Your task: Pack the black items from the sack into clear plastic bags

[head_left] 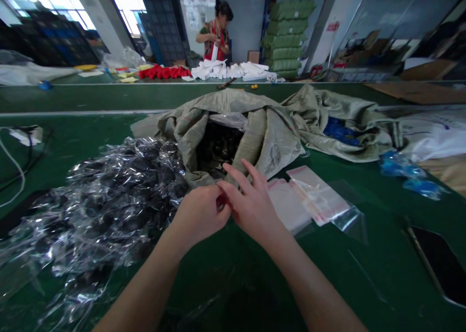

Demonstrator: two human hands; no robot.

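My left hand (204, 210) is curled closed in front of an open woven sack (280, 133); what it holds, if anything, is hidden. My right hand (251, 201) touches it at the fingertips, with its other fingers raised and apart; something small may be between thumb and index, but I cannot make it out. Dark round items (220, 145) lie inside the sack. To the left is a big heap of dark items in clear plastic wrapping (124, 191). Flat clear bags (316, 193) with reddish edges lie right of my right hand.
A phone (440, 261) lies at the right edge of the green table (364, 283). Another sack (327, 104) holds blue items (342, 132). Blue wrapped pieces (411, 174) sit beside it. Cables (18, 169) are at far left. Across the table, a person (216, 33) stands behind red and white piles.
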